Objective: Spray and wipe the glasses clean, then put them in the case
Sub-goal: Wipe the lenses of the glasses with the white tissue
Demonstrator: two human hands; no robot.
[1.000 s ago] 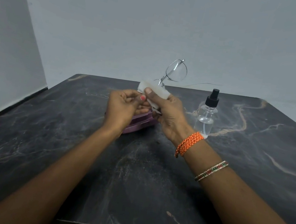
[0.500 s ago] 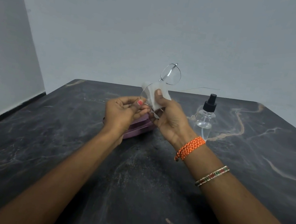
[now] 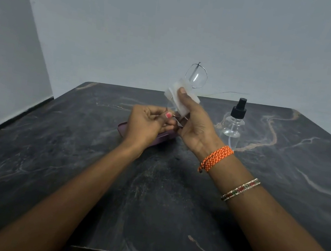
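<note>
Thin wire-framed glasses [image 3: 196,75] stand upright in the air above the table's middle, one lens up against the wall, a thin temple arm trailing to the right. My left hand [image 3: 149,125] pinches the lower part of the frame. My right hand [image 3: 195,122] holds a white wiping cloth [image 3: 178,99] folded round the lower lens, thumb pressed on it. A purple glasses case [image 3: 123,129] lies on the table under my hands, mostly hidden. The clear spray bottle [image 3: 234,123] with a black nozzle stands to the right of my right hand.
The dark marbled table [image 3: 148,198] stretches towards me, its front edge at the bottom of the view. A pale wall rises behind and to the left.
The glasses have turned so the upper lens stands more upright above the cloth. My right thumb has shifted over the cloth on the lower lens. My left hand keeps its pinch.
</note>
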